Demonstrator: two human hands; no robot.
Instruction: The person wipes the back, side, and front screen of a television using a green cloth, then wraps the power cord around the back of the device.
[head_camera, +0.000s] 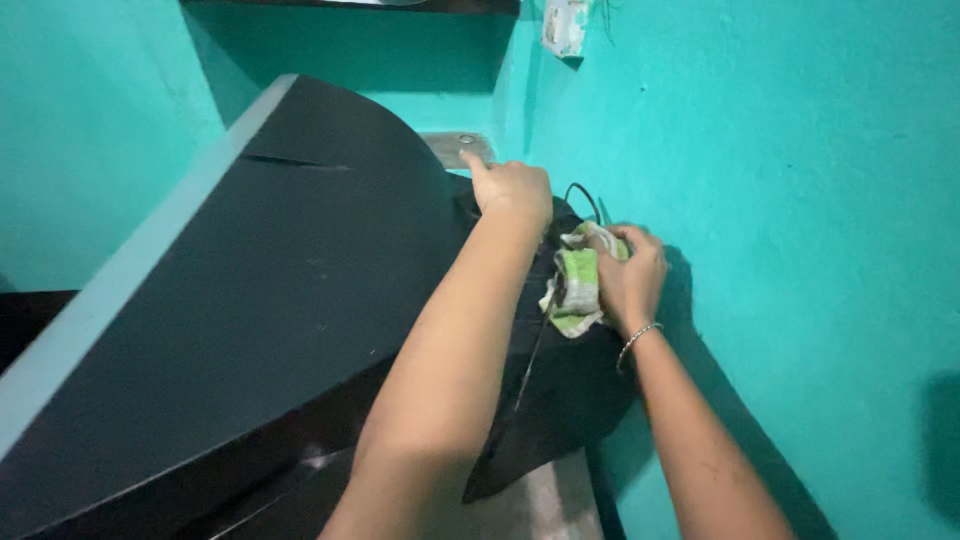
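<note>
Both hands (560, 240) press cloth (578, 285) against black television (250, 300).

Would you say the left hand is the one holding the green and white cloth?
No, the right hand grips the cloth, while the left hand rests on the black television.

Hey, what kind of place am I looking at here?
Probably a room in a home, in a tight corner. Painted teal walls close in around a big black appliance, perhaps an old television, and the right hand presses a green-and-white cloth on its back.
</note>
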